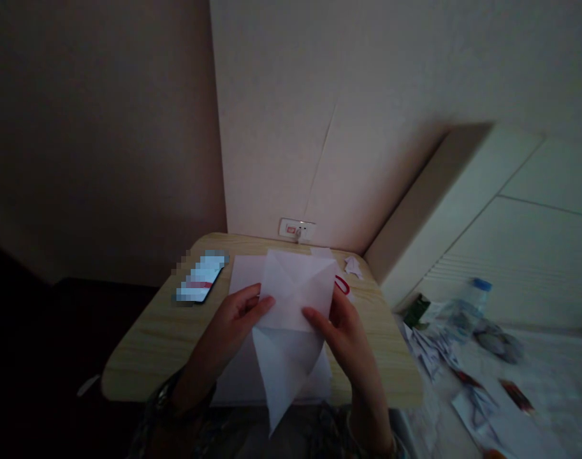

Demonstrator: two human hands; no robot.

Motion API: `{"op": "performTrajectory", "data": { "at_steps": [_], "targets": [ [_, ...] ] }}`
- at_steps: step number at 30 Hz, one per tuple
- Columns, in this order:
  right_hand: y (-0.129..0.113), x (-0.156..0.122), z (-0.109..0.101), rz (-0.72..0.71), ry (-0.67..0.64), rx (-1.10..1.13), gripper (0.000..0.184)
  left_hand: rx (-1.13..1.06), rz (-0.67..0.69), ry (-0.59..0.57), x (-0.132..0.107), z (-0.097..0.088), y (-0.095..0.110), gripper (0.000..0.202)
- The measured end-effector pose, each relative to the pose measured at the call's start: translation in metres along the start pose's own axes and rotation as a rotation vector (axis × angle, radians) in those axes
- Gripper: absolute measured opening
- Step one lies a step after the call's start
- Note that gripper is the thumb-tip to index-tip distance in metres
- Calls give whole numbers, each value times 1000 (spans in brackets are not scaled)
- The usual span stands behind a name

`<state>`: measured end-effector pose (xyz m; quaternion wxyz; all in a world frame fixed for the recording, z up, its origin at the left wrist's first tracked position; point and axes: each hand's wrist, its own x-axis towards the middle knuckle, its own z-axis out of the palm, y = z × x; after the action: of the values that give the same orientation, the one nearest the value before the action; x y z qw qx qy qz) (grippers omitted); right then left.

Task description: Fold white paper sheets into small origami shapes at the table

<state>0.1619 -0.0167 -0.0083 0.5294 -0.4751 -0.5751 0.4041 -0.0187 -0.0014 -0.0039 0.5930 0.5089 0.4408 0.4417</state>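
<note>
A creased sheet of white paper (pixel 295 274) is held up above the table, its upper part facing me with diagonal fold lines. Below the hands, a pointed flap of the same paper hangs down toward my lap. My left hand (pixel 243 309) pinches its left edge, thumb in front and fingers behind. On the right edge, my right hand (pixel 341 322) grips likewise, its fingers partly hidden by the sheet. Under it, more white paper (pixel 238 376) lies flat on the wooden table (pixel 152 347).
A lit phone (pixel 202 277) lies at the table's left. Small folded paper (pixel 352 266) and a red loop (pixel 342 285) are at the back right. Behind is a wall socket (pixel 297 229). To the right, a bottle (pixel 472 303) and paper scraps (pixel 427 350) lie on a bed-like surface.
</note>
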Motion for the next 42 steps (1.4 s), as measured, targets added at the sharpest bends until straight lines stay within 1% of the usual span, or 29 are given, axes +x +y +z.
{"op": "performTrajectory", "data": {
  "at_steps": [2, 6, 8, 11, 13, 16, 19, 22, 27, 29, 31, 34, 37, 39, 42],
  "targets": [
    [-1, 0, 0, 11, -12, 23, 29, -10, 12, 31, 0, 0, 0, 20],
    [-1, -1, 1, 5, 32, 72, 28, -26, 15, 47, -1, 2, -1, 25],
    [-2, -1, 2, -5, 44, 74, 27, -14, 26, 97, 0, 2, -2, 26],
    [-4, -2, 1, -25, 28, 23, 23, -22, 40, 144, 1, 3, -3, 30],
    [-5, -3, 0, -41, -22, -39, 20, -38, 36, 165, 1, 4, -3, 34],
    [-6, -5, -2, -40, -90, -147, 17, -39, 43, 241, 1, 3, -3, 37],
    [-5, -6, -3, -30, -80, -201, 17, -55, 71, 286, 0, 2, 0, 33],
    [-4, -6, -3, -10, -76, -194, 17, -63, 78, 324, 0, 0, 1, 28],
    [-5, -8, -5, 9, -117, -117, 18, -139, 113, 346, 1, -1, 2, 21],
    [-5, -10, -6, 10, -139, -90, 23, -177, 119, 350, 0, 0, 3, 20],
    [-3, -11, -6, 16, -133, -84, 29, -222, 95, 345, 0, 1, 6, 21],
    [0, -13, -6, 62, -98, -36, 27, -259, 53, 329, -2, 1, 11, 25],
    [0, -13, -6, 117, -88, 22, 26, -236, 49, 322, -2, 0, 14, 26],
    [-1, -13, -8, 107, -81, 8, 25, -216, 60, 327, -2, -2, 14, 24],
    [-3, -11, -10, 13, -38, -77, 23, -188, 93, 330, -2, -6, 13, 20]
  ]
}}
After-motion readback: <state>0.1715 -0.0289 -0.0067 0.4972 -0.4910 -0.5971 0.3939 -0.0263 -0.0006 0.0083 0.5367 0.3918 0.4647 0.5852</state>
